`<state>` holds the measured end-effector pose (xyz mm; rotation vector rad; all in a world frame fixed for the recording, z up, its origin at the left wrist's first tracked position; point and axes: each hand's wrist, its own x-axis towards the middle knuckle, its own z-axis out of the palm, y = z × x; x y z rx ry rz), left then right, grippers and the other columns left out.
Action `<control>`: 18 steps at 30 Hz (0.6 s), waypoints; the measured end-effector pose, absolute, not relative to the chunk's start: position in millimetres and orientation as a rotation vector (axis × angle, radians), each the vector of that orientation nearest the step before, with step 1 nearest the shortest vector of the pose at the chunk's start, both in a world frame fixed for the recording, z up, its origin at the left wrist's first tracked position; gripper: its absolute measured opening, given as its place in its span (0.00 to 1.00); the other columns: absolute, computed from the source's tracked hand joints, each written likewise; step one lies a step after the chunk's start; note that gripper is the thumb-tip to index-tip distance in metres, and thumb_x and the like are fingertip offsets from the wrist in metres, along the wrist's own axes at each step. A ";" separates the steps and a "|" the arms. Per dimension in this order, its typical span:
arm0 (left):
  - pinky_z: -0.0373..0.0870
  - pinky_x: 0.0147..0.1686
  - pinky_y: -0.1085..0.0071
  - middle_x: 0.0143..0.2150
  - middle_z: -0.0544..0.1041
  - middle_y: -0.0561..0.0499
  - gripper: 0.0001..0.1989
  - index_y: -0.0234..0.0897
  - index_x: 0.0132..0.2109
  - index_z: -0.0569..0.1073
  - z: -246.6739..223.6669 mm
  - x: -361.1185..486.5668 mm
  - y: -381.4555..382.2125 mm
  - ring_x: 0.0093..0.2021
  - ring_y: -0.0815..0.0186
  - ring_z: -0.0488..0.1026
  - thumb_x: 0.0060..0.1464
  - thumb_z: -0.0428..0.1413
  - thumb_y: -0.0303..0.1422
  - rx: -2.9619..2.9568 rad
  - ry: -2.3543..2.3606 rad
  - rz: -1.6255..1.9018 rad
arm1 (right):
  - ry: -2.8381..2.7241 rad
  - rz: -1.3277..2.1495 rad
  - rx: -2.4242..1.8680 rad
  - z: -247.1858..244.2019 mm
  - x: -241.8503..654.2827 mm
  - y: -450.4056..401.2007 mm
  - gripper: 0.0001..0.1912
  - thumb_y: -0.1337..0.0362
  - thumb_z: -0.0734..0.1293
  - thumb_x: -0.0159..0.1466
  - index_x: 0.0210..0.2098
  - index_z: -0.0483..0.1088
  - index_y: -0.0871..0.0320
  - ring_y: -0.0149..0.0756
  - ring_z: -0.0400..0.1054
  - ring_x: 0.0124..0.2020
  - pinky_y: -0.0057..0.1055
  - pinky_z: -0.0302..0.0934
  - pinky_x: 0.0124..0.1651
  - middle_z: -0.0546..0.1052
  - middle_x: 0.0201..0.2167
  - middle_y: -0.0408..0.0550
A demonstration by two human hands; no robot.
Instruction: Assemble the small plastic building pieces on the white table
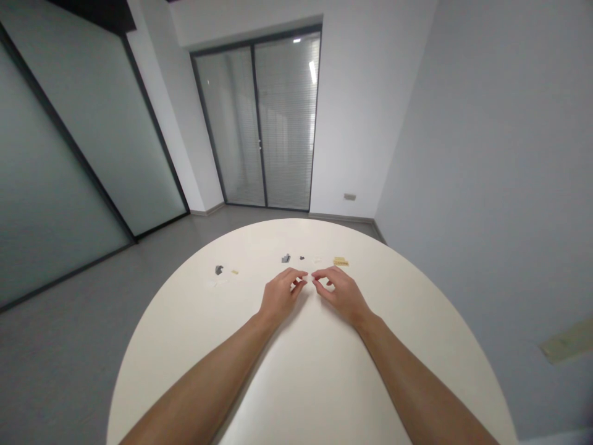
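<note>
My left hand [280,293] and my right hand [341,293] come close together over the middle of the white round table [296,383], fingertips facing with a narrow gap between them. On each hand the fingers are curled toward the thumb in a pinch. Whatever lies between the fingertips is too small or too pale to make out. Just beyond my left hand are a grey scrap [286,258] and a tiny dark piece [302,258]. Past my right hand lie yellowish strips [341,261], with a faint whitish piece [317,259] to their left.
Farther left on the table sit a crumpled dark grey scrap [219,270], a small yellowish piece [235,272] and pale, hard-to-see bits [221,282]. Beyond the table's far edge stand a glass door [287,123] and white walls. Frosted panels [92,111] line the left side.
</note>
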<state>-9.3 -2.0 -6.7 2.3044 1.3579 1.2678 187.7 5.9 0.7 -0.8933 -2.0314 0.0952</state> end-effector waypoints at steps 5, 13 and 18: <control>0.73 0.38 0.73 0.45 0.79 0.54 0.10 0.44 0.49 0.76 -6.2 -9.1 -1.1 0.39 0.69 0.75 0.62 0.55 0.31 2.309 1.355 1.206 | -2.073 0.055 -0.855 -3.8 189.6 11.1 0.06 0.65 0.66 0.66 0.42 0.74 0.53 0.39 0.71 0.45 0.35 0.70 0.44 0.79 0.42 0.48; 0.70 0.49 0.68 0.47 0.79 0.52 0.10 0.43 0.49 0.75 -4.8 -9.0 -2.4 0.49 0.65 0.74 0.64 0.51 0.35 2.354 1.472 1.041 | -2.128 0.034 -0.922 -2.4 189.2 11.2 0.05 0.63 0.66 0.67 0.39 0.76 0.53 0.38 0.72 0.43 0.37 0.66 0.49 0.80 0.38 0.46; 0.68 0.52 0.65 0.49 0.77 0.49 0.11 0.41 0.50 0.74 -6.0 -8.5 -3.2 0.53 0.61 0.71 0.62 0.52 0.34 2.338 1.580 0.976 | -2.098 -0.012 -1.217 -3.3 192.1 11.1 0.07 0.61 0.66 0.67 0.38 0.77 0.53 0.38 0.71 0.46 0.35 0.64 0.51 0.80 0.40 0.46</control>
